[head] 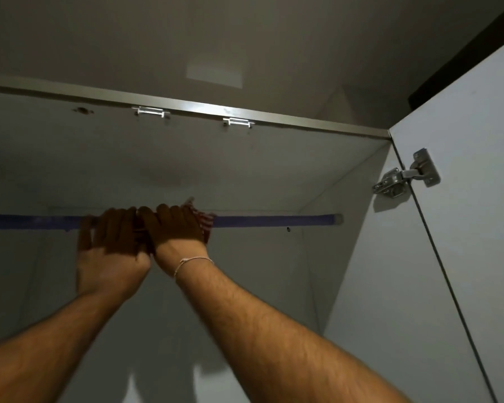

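Observation:
A blue rod (274,221) runs across the inside of a white wardrobe, high up. Both my hands reach up to it side by side at its middle. My right hand (176,228) grips a red-and-white striped cloth (205,221) against the rod; a corner of the cloth sticks up above my knuckles. My left hand (111,237) is curled over the rod just to the left, touching the cloth's edge. Most of the cloth is hidden behind my hands.
The wardrobe door (463,228) stands open on the right, with a metal hinge (405,175) on its inner face. Two small metal brackets (150,112) sit under the top panel's front edge. The wardrobe's right wall (341,228) is close to the rod's end.

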Motion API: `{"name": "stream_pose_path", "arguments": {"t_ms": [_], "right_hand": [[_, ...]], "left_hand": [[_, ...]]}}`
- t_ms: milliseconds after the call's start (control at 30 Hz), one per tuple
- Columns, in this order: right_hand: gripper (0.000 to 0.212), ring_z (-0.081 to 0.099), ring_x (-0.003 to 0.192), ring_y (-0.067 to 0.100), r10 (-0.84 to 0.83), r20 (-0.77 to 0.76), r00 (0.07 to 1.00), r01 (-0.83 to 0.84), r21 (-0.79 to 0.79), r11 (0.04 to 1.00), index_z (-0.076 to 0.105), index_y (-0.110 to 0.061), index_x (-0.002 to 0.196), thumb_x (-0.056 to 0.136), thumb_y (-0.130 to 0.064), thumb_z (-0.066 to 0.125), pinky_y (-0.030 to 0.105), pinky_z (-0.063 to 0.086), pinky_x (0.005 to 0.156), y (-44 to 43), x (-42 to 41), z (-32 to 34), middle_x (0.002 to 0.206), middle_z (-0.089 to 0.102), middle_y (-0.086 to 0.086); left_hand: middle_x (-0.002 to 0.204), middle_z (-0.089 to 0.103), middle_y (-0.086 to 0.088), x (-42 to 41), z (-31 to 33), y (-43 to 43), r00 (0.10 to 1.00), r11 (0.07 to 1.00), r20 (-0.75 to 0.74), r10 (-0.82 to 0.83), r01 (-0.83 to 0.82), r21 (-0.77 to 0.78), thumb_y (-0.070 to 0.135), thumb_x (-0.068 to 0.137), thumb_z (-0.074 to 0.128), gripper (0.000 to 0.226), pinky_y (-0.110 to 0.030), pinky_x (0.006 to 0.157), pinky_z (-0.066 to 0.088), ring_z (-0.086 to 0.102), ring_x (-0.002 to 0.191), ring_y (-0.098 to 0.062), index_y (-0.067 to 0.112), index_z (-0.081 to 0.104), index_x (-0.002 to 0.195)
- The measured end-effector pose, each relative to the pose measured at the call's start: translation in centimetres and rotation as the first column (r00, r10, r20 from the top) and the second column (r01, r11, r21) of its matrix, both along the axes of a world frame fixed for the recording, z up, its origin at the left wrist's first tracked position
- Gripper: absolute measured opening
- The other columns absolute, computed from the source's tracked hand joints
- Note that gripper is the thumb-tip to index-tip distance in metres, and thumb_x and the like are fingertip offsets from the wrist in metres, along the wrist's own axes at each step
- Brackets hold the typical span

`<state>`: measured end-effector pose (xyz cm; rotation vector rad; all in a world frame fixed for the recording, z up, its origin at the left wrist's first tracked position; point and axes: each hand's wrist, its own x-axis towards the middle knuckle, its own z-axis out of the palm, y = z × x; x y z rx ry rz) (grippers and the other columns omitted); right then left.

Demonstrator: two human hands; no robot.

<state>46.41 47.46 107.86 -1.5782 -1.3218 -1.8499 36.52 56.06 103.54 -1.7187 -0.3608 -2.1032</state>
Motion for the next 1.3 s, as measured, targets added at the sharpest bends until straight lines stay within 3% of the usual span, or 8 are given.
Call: {"name": "stream_pose_path", "arguments": {"t_ms": [200,500,700,833,933,1067,1167,1300], "right_hand": [[0.041,0.064,0.096,0.04,-0.069,0.105,0.992,0.047,0.203,0.978,0.065,-0.009,0.132,0.091,-0.015,0.067,0.047,0.049,0.092,-6.1,7.6,0.6,0.113,0.068,0.014],[0.053,0.062,0.096,0.037,-0.292,-0.081,0.953,0.303,0.233,0.924,0.068,-0.02,0.126,0.088,-0.056,0.072,0.046,0.048,0.088,-21.8,18.7,0.5,0.107,0.068,0.01],[0.065,0.066,0.111,0.037,-0.308,-0.243,0.92,0.341,0.104,0.934,0.059,-0.02,0.141,0.087,-0.052,0.079,0.045,0.052,0.098,-26.8,19.9,1.2,0.126,0.07,0.008],[0.058,0.067,0.101,0.038,-0.272,-0.243,0.931,0.321,0.19,0.928,0.068,-0.01,0.117,0.079,-0.049,0.089,0.045,0.054,0.09,-26.5,19.2,0.4,0.111,0.071,0.014],[0.054,0.067,0.089,0.039,-0.296,-0.228,0.928,0.341,0.195,0.92,0.07,-0.012,0.101,0.08,-0.059,0.084,0.043,0.053,0.08,-26.7,18.2,0.5,0.096,0.071,0.013],[0.054,0.074,0.081,0.037,-0.272,-0.277,0.921,0.321,0.15,0.935,0.078,-0.024,0.095,0.078,-0.076,0.072,0.039,0.056,0.069,-27.7,16.5,1.5,0.087,0.077,0.01],[0.072,0.075,0.08,0.031,-0.26,-0.243,0.935,0.305,0.173,0.937,0.075,-0.031,0.099,0.076,-0.094,0.048,0.037,0.057,0.066,-27.7,16.9,1.1,0.088,0.076,0.001],[0.07,0.075,0.086,0.021,-0.153,-0.279,0.948,0.201,0.153,0.967,0.07,-0.04,0.107,0.074,-0.098,0.049,0.037,0.058,0.07,-25.3,16.1,1.2,0.096,0.075,-0.011]], "left_hand": [[0.173,0.034,-0.012,2.6,-0.7,-0.4,0.992,0.998,-0.13,0.004,-0.013,-0.069,0.028,0.08,0.05,0.09,-0.049,0.134,-0.005,0.024,0.162,-0.027,0.011,0.03,0.167],[0.176,0.028,-0.007,5.0,-0.8,-2.4,0.978,0.997,-0.2,0.066,-0.071,-0.018,0.033,0.086,0.046,0.09,-0.056,0.133,-0.003,0.02,0.164,-0.022,0.015,0.02,0.17],[0.169,0.04,-0.012,4.8,-0.4,-2.7,0.977,0.997,-0.215,0.017,-0.033,-0.071,0.034,0.087,0.054,0.087,-0.049,0.131,-0.01,0.029,0.16,-0.026,0.015,0.028,0.168],[0.167,0.043,-0.01,4.8,-0.3,-3.4,0.976,0.995,-0.216,0.005,-0.027,-0.099,0.035,0.085,0.048,0.084,-0.048,0.13,-0.008,0.032,0.158,-0.025,0.016,0.033,0.166],[0.171,0.039,-0.006,4.0,-0.2,-3.9,0.963,0.992,-0.267,0.021,-0.052,-0.111,0.036,0.089,0.045,0.082,-0.051,0.131,-0.004,0.03,0.16,-0.022,0.02,0.03,0.168],[0.18,0.014,0.004,3.0,0.2,-5.1,0.941,0.985,-0.339,0.021,-0.076,-0.152,0.039,0.1,0.043,0.081,-0.041,0.12,-0.03,0.007,0.165,-0.012,0.03,0.008,0.172],[0.179,0.02,0.001,1.7,0.2,-5.6,0.927,0.99,-0.374,0.007,-0.06,-0.13,0.036,0.099,0.045,0.081,-0.041,0.122,-0.024,0.012,0.165,-0.013,0.026,0.01,0.172],[0.181,0.008,-0.004,-0.7,-0.7,-5.5,0.929,0.999,-0.371,-0.001,0.018,0.042,0.032,0.088,0.056,0.102,-0.04,0.129,-0.018,0.018,0.164,-0.014,0.027,-0.002,0.171]]}}
